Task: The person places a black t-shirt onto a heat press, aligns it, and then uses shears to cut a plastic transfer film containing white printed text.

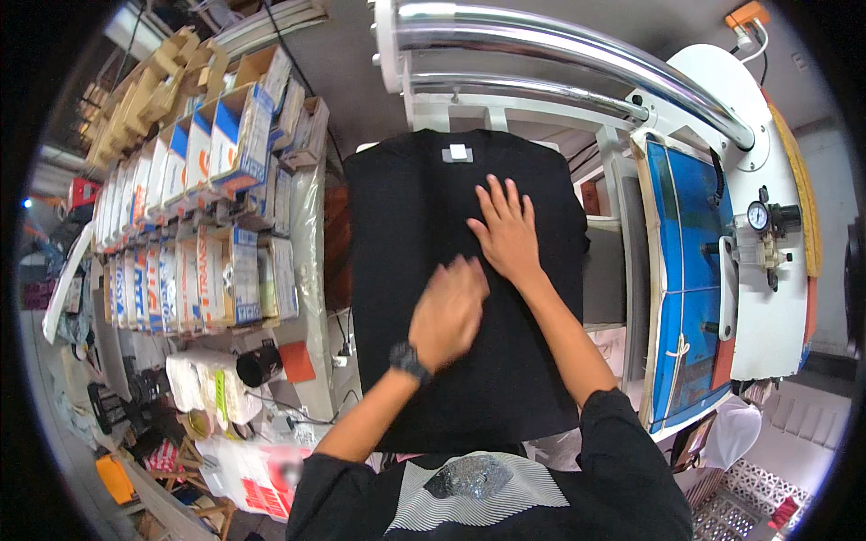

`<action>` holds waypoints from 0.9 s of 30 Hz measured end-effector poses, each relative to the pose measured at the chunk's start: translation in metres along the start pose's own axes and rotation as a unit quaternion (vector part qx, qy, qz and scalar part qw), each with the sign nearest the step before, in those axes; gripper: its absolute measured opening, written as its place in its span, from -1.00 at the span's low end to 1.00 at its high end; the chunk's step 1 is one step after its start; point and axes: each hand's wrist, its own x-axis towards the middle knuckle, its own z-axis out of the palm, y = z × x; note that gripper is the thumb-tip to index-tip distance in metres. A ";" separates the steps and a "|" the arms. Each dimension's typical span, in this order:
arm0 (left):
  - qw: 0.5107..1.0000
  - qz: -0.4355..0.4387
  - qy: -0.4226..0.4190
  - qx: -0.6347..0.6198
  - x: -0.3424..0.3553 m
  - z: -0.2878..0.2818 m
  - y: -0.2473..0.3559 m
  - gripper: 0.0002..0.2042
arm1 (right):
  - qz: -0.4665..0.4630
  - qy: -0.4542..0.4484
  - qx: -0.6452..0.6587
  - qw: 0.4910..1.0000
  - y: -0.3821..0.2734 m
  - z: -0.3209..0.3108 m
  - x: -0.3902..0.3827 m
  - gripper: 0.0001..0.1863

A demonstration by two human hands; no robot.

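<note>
A black T-shirt (pixel 406 234) lies spread flat on a platen in front of me, its neck at the far end with a small white label (pixel 457 151) inside the collar. My right hand (pixel 507 230) rests flat on the upper right of the shirt, fingers apart, holding nothing. Over the middle of the shirt is my left hand (pixel 446 311), a dark watch (pixel 410 362) on its wrist. Motion smears its fingers, so their pose and any contact with the cloth are unclear.
To the right stands a press with a blue padded panel (pixel 690 279), a pressure gauge (pixel 758 215) and a thick chrome bar (pixel 559 45) across the far side. On the left, cardboard boxes (pixel 244 275) fill shelves. A cable (pixel 298 413) hangs near the shirt's left edge.
</note>
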 end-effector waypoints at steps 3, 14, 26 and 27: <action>0.990 -0.083 0.029 0.113 0.075 0.013 -0.068 -0.46 | -0.033 -0.014 -0.003 0.999 0.012 0.011 0.035 -0.36; 0.956 -0.251 0.048 0.141 0.032 -0.012 -0.062 -0.36 | 0.332 0.068 0.086 0.937 0.098 -0.055 -0.058 -0.43; 0.683 -0.575 0.219 -0.394 -0.339 0.010 0.003 -0.55 | 0.475 -0.088 0.351 0.802 0.064 -0.059 -0.365 -0.22; 0.671 -0.578 0.234 -0.402 -0.353 0.015 0.015 -0.60 | 0.448 -0.098 0.352 0.816 0.079 -0.047 -0.396 -0.23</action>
